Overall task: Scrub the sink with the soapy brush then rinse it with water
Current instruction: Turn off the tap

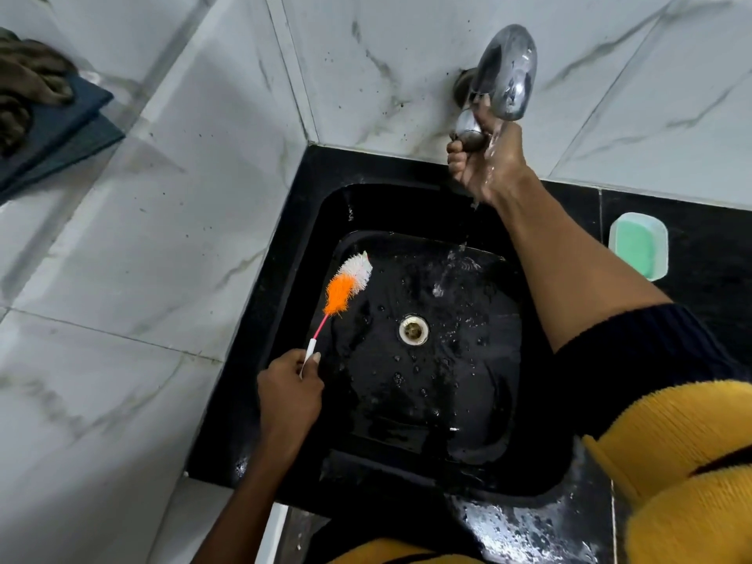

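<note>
Two hands busy: left [289, 394] pinches brush [346, 284], right [486, 164] grips tap [502, 73]; no writing legible.

Sink [285, 303] glossy black, wet; tap [506, 71] shiny metal; brush [346, 287] bristly plastic.

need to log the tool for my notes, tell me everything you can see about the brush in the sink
The brush is a slim bottle-type brush: a fluffy bristle head, white at the tip and orange below, on a thin pink stem ending in a white handle. It looks like plastic. It slants up and away from the left hand, which pinches the handle, and its head lies against the far-left inner wall of the wet black sink.
</note>
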Available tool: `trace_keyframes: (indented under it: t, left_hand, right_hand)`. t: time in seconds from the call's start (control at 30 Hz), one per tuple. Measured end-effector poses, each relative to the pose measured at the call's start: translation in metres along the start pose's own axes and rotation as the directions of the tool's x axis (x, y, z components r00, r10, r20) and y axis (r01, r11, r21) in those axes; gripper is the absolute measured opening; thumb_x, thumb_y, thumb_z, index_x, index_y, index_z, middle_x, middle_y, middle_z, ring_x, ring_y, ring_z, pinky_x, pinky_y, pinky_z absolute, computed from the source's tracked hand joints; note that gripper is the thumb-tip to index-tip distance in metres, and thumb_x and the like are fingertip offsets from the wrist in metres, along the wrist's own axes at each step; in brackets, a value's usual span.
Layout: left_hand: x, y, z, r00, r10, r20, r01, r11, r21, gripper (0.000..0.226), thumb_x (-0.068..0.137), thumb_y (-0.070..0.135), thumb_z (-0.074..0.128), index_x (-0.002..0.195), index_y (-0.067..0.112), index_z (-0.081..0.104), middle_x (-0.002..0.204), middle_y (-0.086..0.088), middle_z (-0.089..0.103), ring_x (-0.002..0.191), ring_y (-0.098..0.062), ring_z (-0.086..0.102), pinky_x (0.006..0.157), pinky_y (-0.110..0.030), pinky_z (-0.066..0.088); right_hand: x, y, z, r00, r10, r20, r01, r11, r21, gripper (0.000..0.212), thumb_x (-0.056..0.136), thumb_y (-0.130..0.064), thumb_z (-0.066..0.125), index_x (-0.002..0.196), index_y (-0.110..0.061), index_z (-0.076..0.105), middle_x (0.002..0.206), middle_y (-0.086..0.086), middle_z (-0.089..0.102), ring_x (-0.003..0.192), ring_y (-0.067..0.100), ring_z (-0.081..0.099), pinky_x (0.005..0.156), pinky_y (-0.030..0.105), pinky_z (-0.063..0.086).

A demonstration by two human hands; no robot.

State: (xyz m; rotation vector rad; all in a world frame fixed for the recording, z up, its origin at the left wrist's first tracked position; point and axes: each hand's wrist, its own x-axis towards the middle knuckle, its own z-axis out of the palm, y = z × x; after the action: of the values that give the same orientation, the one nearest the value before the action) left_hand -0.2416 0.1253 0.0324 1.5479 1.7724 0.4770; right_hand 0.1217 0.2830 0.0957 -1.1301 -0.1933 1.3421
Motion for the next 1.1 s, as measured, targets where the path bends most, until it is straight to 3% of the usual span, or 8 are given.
trace_keyframes:
  t: [0.17,0.4,0.6,0.63,0.7,0.8,0.93,1.1]
  left_hand:
    - [0.000,-0.002,0.002,1.000,-0.018,0.009,0.018,1.000,-0.001,0.030,0.096,0.021,0.062,0.067,0.013,0.065,0.054,-0.004,0.064,0.052,-0.021,0.063,0.054,-0.030,0.049]
    - [0.004,-0.006,0.002,1.000,0.012,0.023,-0.013,1.000,0.006,0.031,0.095,0.022,0.062,0.066,0.013,0.065,0.052,-0.001,0.063,0.053,-0.020,0.063,0.059,-0.034,0.052]
    - [0.003,-0.009,0.000,1.000,0.000,0.023,0.000,1.000,-0.007,0.030,0.095,0.020,0.063,0.067,0.012,0.066,0.054,-0.002,0.064,0.054,-0.019,0.063,0.053,-0.022,0.042]
    - [0.003,-0.009,-0.001,1.000,0.001,0.026,-0.001,1.000,-0.001,0.029,0.095,0.020,0.062,0.068,0.011,0.067,0.055,-0.003,0.064,0.055,-0.019,0.063,0.052,-0.020,0.041]
    - [0.003,-0.012,-0.001,0.999,0.003,0.034,-0.003,1.000,0.004,0.027,0.095,0.020,0.063,0.070,0.011,0.068,0.056,-0.003,0.065,0.057,-0.020,0.063,0.052,-0.019,0.040]
    - [0.004,-0.016,0.000,0.999,0.014,0.053,-0.014,1.000,0.010,0.028,0.094,0.020,0.064,0.068,0.013,0.066,0.055,-0.002,0.064,0.055,-0.020,0.063,0.054,-0.026,0.045]
    - [0.005,-0.018,0.003,0.996,0.043,0.084,-0.046,0.998,0.038,0.033,0.095,0.023,0.063,0.063,0.013,0.062,0.054,-0.003,0.062,0.055,-0.024,0.062,0.060,-0.041,0.053]
    - [0.003,-0.011,0.006,0.991,0.058,0.124,-0.063,0.997,0.036,0.030,0.095,0.023,0.062,0.068,0.011,0.065,0.056,-0.005,0.064,0.056,-0.026,0.063,0.060,-0.043,0.054]
  right_hand:
    - [-0.018,0.038,-0.011,0.995,0.103,0.011,-0.104,0.977,0.187,0.068,0.095,-0.061,0.028,0.094,0.001,0.058,0.069,0.013,0.056,0.049,0.017,0.046,0.046,0.022,0.036]
    - [-0.041,0.098,-0.040,0.941,0.304,0.150,-0.339,0.842,0.420,0.039,0.095,-0.011,0.033,0.057,-0.016,0.038,0.051,-0.002,0.031,0.038,0.009,0.025,0.030,0.020,0.020]
    - [-0.095,0.104,-0.071,0.851,0.417,0.320,-0.413,0.907,-0.082,0.022,0.095,-0.010,0.045,0.077,-0.007,0.057,0.068,0.008,0.056,0.052,0.012,0.054,0.043,0.018,0.046]
    - [-0.105,0.121,-0.084,0.833,0.490,0.258,-0.420,0.863,-0.280,0.022,0.097,-0.010,0.046,0.085,-0.001,0.062,0.077,0.015,0.063,0.061,0.018,0.063,0.054,0.023,0.054]
    - [-0.123,0.164,-0.108,0.778,0.627,0.036,-0.387,0.524,-0.759,0.025,0.097,-0.013,0.048,0.098,0.006,0.064,0.095,0.022,0.067,0.081,0.027,0.068,0.079,0.036,0.058]
    - [-0.133,0.210,-0.141,0.858,0.478,-0.188,-0.204,-0.018,-0.979,0.017,0.085,-0.020,0.060,0.088,-0.007,0.070,0.093,0.012,0.071,0.074,0.021,0.065,0.069,0.030,0.055]
    - [-0.136,0.182,-0.124,0.916,0.340,-0.213,-0.384,0.584,-0.716,0.015,0.095,-0.004,0.055,0.094,0.002,0.069,0.093,0.018,0.073,0.092,0.030,0.071,0.085,0.040,0.058]
    - [-0.142,0.124,-0.091,0.967,0.251,-0.038,-0.244,0.878,-0.413,0.025,0.095,0.000,0.052,0.116,0.010,0.061,0.112,0.023,0.068,0.107,0.031,0.067,0.094,0.039,0.053]
